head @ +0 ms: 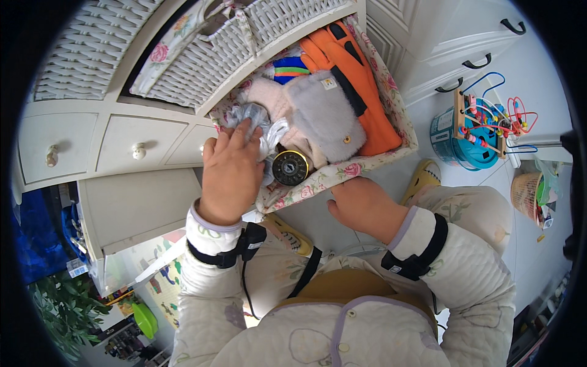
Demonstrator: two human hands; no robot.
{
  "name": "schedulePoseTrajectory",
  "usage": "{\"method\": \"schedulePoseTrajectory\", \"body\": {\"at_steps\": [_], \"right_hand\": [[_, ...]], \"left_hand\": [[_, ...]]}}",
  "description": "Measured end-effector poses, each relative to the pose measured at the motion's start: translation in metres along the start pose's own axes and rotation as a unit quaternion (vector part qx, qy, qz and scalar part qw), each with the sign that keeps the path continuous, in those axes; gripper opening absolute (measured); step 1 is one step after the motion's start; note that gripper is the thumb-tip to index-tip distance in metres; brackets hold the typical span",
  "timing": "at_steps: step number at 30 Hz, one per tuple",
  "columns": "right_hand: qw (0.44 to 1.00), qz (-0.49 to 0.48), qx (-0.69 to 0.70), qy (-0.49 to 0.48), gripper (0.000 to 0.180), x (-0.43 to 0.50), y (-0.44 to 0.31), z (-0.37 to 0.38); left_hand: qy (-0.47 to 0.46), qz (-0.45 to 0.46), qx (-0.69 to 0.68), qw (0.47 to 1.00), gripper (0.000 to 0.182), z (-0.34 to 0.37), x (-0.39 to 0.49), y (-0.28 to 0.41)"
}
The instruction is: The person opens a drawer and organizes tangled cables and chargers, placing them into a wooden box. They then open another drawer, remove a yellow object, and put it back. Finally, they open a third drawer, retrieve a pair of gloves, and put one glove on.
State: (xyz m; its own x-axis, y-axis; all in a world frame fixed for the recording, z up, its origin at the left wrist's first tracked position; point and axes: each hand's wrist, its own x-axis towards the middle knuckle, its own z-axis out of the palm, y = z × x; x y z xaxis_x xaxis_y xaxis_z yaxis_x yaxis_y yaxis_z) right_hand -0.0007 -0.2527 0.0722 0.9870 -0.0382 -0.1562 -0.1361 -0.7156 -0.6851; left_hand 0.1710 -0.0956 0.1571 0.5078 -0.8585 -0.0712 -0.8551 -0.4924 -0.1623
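A drawer-like basket lined with rose-print fabric (316, 186) is pulled out from a white cabinet. My left hand (233, 172) reaches over its left corner, palm down, fingers on a crumpled translucent plastic bag (252, 115); whether they grip it is hidden. Just right of that hand lies a round black disc with a yellow rim (290, 168). The basket's front edge is in my right hand (367, 206), whose fingertips are hidden by the rim. Inside also lie a grey fuzzy piece with a flap and button (325, 117), pale pink plush fabric (270, 98) and orange gloves (367, 98).
White wicker drawers (197, 69) stand beside the basket, with small knobbed drawers (137, 150) below them. A bead maze toy (481, 124) rests on a teal tub (445, 137) at right. Slippered feet (289, 234) are below the basket. A small wicker bin (525, 195) stands far right.
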Motion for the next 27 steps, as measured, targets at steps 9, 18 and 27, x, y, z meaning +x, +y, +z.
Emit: {"method": "schedulePoseTrajectory", "body": {"at_steps": [9,18,27], "right_hand": [[1.000,0.002,-0.010,-0.004,0.021,0.003,-0.006,-0.002],[1.000,-0.005,0.013,0.014,0.019,0.007,-0.005,-0.004],[0.998,-0.044,-0.033,0.034,0.026,0.012,0.006,0.024]], "left_hand": [[0.065,-0.089,0.218,0.970,0.046,0.041,0.028,0.008],[0.076,-0.019,0.138,0.987,0.046,0.014,0.011,0.005],[0.114,0.280,-0.179,0.936,0.051,0.000,0.051,0.083]]}}
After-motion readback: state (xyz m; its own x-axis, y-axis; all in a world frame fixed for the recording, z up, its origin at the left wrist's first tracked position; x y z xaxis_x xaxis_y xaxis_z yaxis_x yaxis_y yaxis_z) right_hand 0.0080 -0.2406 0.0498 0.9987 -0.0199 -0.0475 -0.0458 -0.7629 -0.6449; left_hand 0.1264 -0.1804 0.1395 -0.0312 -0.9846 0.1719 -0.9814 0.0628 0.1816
